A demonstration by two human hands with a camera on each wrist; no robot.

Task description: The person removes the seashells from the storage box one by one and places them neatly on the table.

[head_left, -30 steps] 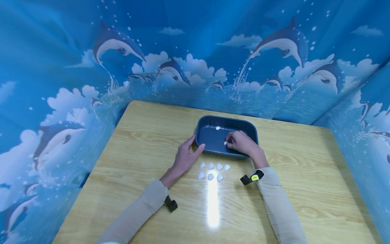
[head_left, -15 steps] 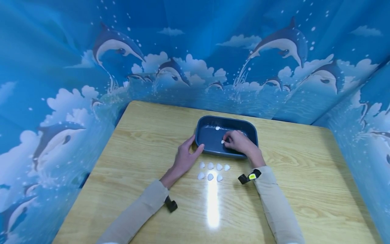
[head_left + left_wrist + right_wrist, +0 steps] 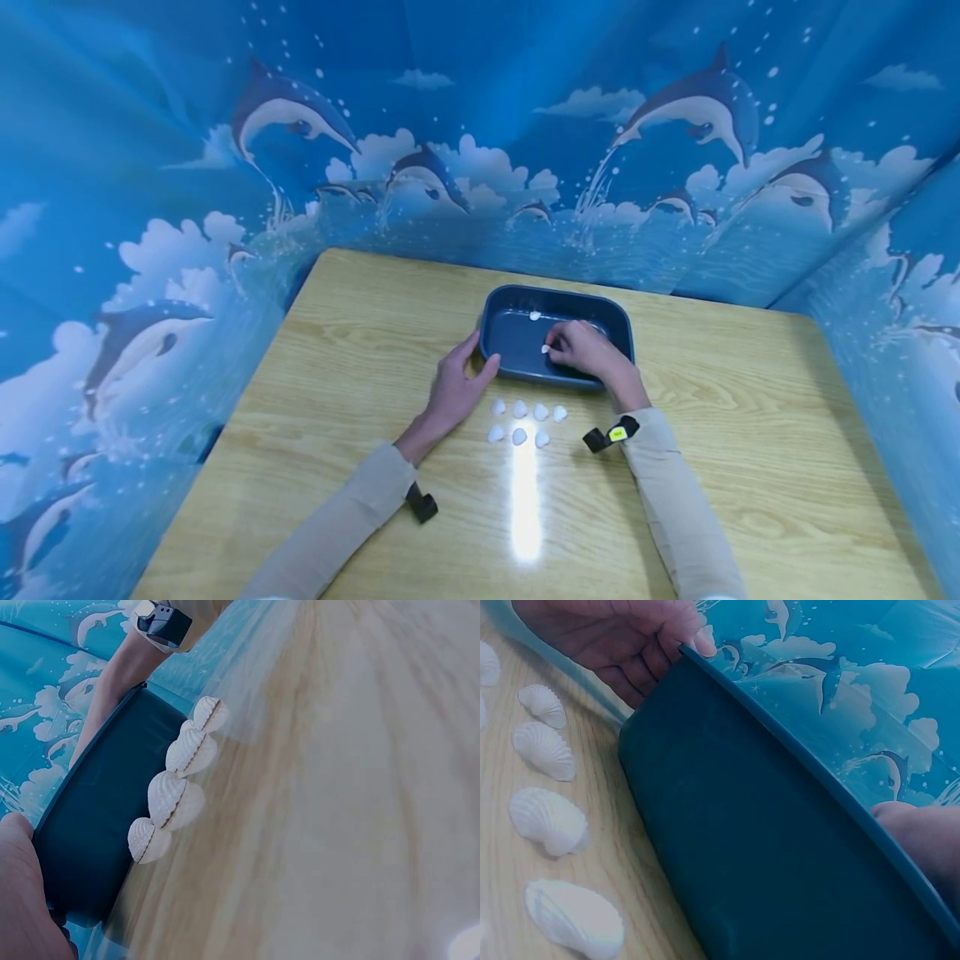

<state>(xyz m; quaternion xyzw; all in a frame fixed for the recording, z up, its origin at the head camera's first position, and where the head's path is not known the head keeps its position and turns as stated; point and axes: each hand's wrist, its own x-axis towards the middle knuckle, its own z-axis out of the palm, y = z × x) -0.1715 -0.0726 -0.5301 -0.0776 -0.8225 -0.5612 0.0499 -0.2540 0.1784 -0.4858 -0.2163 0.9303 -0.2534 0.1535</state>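
Tub (image 3: 495,321) wall and left hand (image 3: 454,386) block left side; shells (image 3: 525,421) crowd table (image 3: 360,333) just before tub.

Shells (image 3: 525,422) on table (image 3: 750,467) before tray (image 3: 495,312); one shell (image 3: 535,316) inside.

Tray (image 3: 517,379): dark blue, plain. Shells (image 3: 525,421): white, ribbed. Tabletop (image 3: 360,333): light yellow wood grain. Backdrop (image 3: 480,125): blue, printed with white clouds and grey-white dolphins. Sleeves (image 3: 675,508): beige. Wrist straps (image 3: 422,502): black; right one has yellow tag.
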